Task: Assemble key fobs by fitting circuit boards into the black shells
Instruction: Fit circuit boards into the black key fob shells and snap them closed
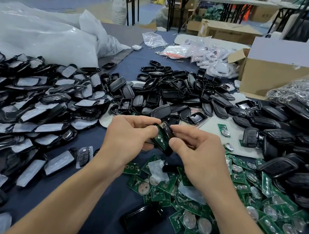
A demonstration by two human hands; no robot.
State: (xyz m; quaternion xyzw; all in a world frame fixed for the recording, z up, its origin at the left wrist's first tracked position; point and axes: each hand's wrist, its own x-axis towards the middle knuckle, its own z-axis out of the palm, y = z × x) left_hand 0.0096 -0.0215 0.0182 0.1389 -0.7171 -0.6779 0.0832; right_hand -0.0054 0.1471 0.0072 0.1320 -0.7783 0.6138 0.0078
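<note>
Both hands are working over mid-surface, one unit in progress. Left hand point(127, 133) is pinching the board point(160, 140) by its edge, fingers curled. Right hand point(194, 152) is gripping the shell point(168, 133), thumb on the near side, other fingers curled over the top. The board is sitting tilted against the shell's open side, touching but not flush. My read: it's going in, seating not done yet.

Progress, judging from what's lying around:
- Board heap point(237, 198) at right-front is big and loose, so plenty of boards are waiting.
- Shell pile point(173, 91) behind the hands is showing lots of open, empty halves, so those are waiting too.
- Filmed pieces point(31, 109) are stacking up along the left. Can't tell if they're finished fobs or just the other half w/ protective film.
- One black unit point(141, 217) is lying on the surface point(108, 199) between the forearms. It looks closed, but can't confirm a board's inside.

Est.: early-to-mid batch, most of the work remaining. Current unit needs the board pressed flat, then prob. closing up.
</note>
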